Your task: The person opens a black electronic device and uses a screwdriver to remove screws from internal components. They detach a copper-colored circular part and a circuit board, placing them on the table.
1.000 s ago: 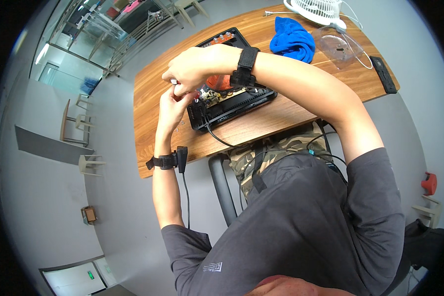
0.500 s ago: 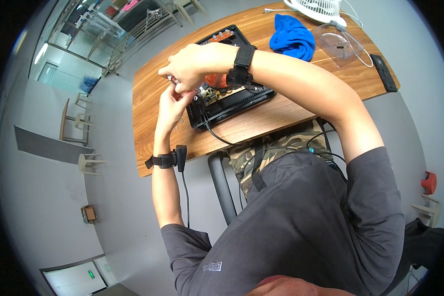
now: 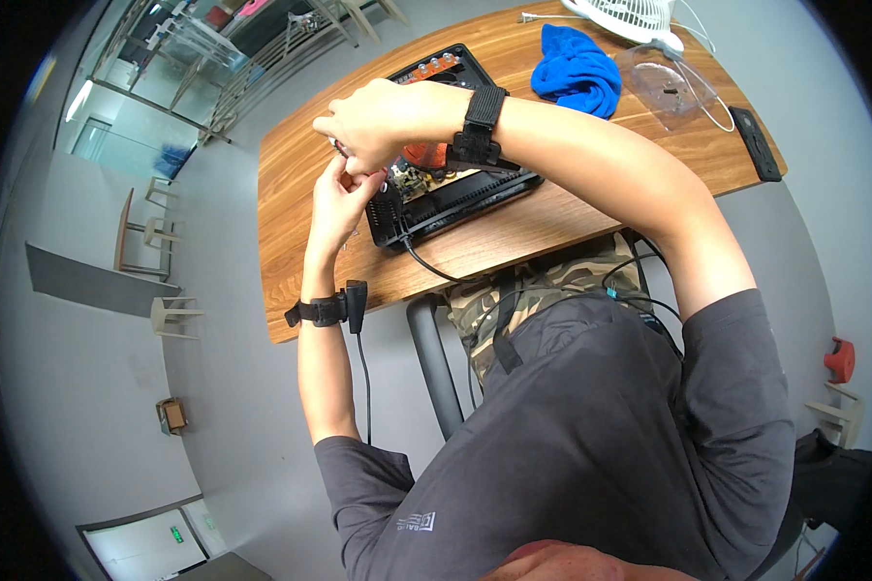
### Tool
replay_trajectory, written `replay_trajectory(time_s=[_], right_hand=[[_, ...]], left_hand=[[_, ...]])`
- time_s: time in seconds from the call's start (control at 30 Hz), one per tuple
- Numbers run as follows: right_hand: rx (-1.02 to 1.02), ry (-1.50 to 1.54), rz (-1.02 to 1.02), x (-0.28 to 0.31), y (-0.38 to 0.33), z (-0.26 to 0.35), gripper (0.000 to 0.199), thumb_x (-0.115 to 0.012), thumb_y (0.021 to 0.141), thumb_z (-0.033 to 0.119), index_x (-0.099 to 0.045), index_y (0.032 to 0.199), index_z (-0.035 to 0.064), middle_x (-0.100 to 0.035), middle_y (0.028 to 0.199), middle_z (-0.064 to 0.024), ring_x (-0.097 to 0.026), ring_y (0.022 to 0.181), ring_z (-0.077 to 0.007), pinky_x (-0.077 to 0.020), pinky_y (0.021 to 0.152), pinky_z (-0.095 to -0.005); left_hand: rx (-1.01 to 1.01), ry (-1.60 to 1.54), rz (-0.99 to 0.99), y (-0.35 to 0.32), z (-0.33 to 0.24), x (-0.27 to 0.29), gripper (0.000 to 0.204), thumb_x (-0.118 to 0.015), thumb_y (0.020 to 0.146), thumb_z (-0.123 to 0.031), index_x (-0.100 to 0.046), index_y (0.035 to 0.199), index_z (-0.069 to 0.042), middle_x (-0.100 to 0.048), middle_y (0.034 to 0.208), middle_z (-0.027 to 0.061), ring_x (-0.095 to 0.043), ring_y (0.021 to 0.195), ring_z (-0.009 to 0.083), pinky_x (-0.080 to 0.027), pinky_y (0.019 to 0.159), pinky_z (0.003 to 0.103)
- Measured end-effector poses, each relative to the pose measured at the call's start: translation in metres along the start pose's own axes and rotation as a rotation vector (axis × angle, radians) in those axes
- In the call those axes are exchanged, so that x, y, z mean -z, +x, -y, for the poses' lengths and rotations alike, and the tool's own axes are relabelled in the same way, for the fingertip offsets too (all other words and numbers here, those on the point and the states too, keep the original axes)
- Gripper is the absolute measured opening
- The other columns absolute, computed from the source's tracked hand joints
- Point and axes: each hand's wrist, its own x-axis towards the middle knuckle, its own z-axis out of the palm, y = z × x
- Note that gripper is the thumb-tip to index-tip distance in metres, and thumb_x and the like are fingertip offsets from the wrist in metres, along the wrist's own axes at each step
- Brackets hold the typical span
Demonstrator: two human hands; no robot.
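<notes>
An opened black appliance housing (image 3: pixel 480 205) lies tilted on the wooden table, with a circuit board (image 3: pixel 414 182) and a round orange-red part (image 3: pixel 424 155) inside. My right hand (image 3: pixel 378 121) reaches across over its left side, fingers curled round a small dark piece (image 3: pixel 339 147) whose kind I cannot make out. Just below, my left hand (image 3: pixel 339 203) meets it with thumb and fingers pinched together at the housing's left edge. Whatever the left fingertips hold is hidden. My right hand and wrist cover part of the inside.
A blue cloth (image 3: pixel 576 73) lies beyond my right forearm, beside a clear plastic tray (image 3: pixel 661 85) and a white fan (image 3: pixel 630 17). A black strip (image 3: pixel 755 145) rests at the table's right edge. The housing's black cord (image 3: pixel 426 264) drops over the near edge.
Both hands stay together at the housing's left edge. My right hand has shifted very slightly; the small piece in its fingers shows at a somewhat different angle.
</notes>
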Motion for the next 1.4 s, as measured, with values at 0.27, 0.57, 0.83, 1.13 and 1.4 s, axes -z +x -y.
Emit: replay_trajectory(time_s=[0.27,0.57,0.83,1.13,1.4], right_hand=[[-0.125,0.010,0.052,0.006,0.003,0.005,0.043,-0.073,0.084,0.041,-0.071,0.102,0.0018,-0.074,0.092,-0.0178,-0.073,0.087,-0.0316,-0.0586,0.075,-0.0420],[-0.039,0.039,-0.182,-0.022,0.006,-0.006,0.047,-0.075,0.081,0.046,-0.069,0.103,0.0042,-0.074,0.087,-0.0171,-0.072,0.077,-0.0353,-0.0595,0.070,-0.0432],[-0.048,0.036,-0.036,-0.008,0.001,0.006,0.043,-0.072,0.082,0.040,-0.068,0.099,0.0008,-0.072,0.078,-0.0178,-0.071,0.074,-0.0378,-0.0586,0.069,-0.0452],[-0.139,0.260,-0.191,-0.034,0.002,0.001,0.057,-0.075,0.077,0.037,-0.060,0.112,-0.0056,-0.072,0.087,-0.0223,-0.073,0.087,-0.0365,-0.0580,0.076,-0.0457],[-0.117,0.201,-0.245,-0.036,-0.006,0.009,0.048,-0.074,0.082,0.039,-0.067,0.096,-0.0062,-0.072,0.084,-0.0229,-0.073,0.081,-0.0381,-0.0587,0.074,-0.0443]], left_hand=[[0.046,0.258,-0.061,0.004,-0.004,-0.005,0.019,-0.075,0.089,-0.011,-0.066,0.100,0.000,-0.063,0.081,-0.0016,-0.055,0.073,0.0054,-0.046,0.067,0.025],[0.026,-0.077,-0.013,0.002,-0.004,-0.005,0.024,-0.080,0.084,-0.012,-0.067,0.098,0.001,-0.062,0.080,-0.0026,-0.052,0.071,0.0062,-0.047,0.067,0.026],[0.018,0.256,-0.048,0.004,-0.002,-0.001,0.018,-0.077,0.087,-0.013,-0.069,0.097,0.000,-0.061,0.077,-0.0040,-0.052,0.071,0.0066,-0.043,0.064,0.026],[0.038,0.031,0.014,-0.002,0.002,0.003,0.021,-0.077,0.088,-0.017,-0.069,0.094,0.002,-0.069,0.083,-0.0008,-0.059,0.077,0.0079,-0.049,0.071,0.027],[0.021,0.290,-0.094,0.002,0.002,-0.002,0.025,-0.078,0.086,-0.017,-0.070,0.097,0.004,-0.072,0.087,0.0034,-0.061,0.077,0.0079,-0.050,0.068,0.029]])
